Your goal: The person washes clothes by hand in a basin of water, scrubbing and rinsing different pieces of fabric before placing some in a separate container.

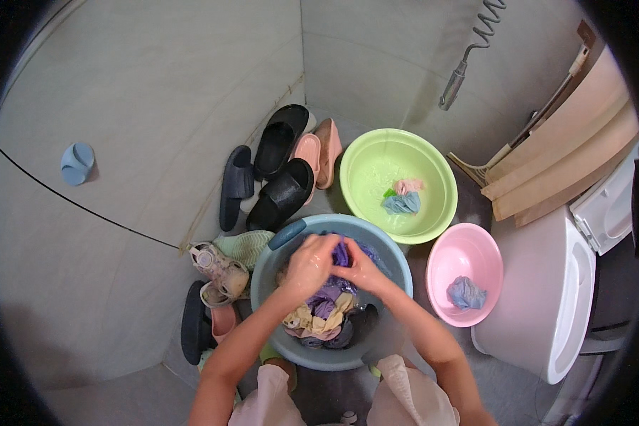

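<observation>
Both my hands are over a blue-grey plastic basin that stands between my feet. Wet purple cloth is gripped between my left hand and my right hand, which face each other with fingers bent. My left hand hides part of the cloth. Below them, in the near part of the basin, lies a heap of wet clothes: a purple piece, a cream-yellow piece and dark pieces. Some water shows at the basin's right side.
A light-green basin with small wet cloths stands behind. To the right are a pink basin holding a blue-grey cloth and a white bin-like container. Several slippers line the left wall. A spray nozzle hangs above.
</observation>
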Available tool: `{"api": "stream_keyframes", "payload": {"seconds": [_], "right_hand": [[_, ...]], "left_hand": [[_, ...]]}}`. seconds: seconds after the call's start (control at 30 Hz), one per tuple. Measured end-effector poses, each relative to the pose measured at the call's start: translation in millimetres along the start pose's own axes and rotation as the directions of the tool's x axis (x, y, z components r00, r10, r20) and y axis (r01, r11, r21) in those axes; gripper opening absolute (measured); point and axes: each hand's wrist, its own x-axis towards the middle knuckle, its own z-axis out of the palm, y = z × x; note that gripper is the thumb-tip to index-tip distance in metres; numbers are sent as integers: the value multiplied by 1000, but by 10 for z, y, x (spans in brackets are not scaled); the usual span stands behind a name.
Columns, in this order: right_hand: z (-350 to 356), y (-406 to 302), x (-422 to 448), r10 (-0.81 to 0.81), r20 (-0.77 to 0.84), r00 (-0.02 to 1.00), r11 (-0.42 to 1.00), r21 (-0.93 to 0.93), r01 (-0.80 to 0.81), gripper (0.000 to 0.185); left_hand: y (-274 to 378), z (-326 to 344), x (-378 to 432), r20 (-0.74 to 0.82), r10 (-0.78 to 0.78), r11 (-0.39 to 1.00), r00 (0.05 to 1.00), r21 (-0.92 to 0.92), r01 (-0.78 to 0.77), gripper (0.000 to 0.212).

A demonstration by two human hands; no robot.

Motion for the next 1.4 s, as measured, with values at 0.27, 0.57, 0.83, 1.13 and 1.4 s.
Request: {"api": "stream_keyframes", "payload": {"seconds": [0.27,0.57,0.83,1.13,1.4], "right_hand": [[150,-1088,-20,91,-210,973,923,384,-3,29],[-223,-1712,-84,18,-193,981,578,803,147,38],[-334,-644,-473,445,-75,892,657,-650,-382,38],[-95,-430,-118,-125,-60,990,758,-650,57,97],[161,634,-73,109,-138,984,309,-937,-166,74]], "left_hand": [[-192,-195,-154,41,30,921,999,-390,-11,112],[-294,298,-142,107,-52,504,993,-856,119,52],[-10,-307,38,-1,-178,735,984,-665,133,32],[35,-26,57,106,6,934,994,-355,32,55],[-797,753,-545,308,-248,964,919,169,204,80]]}}
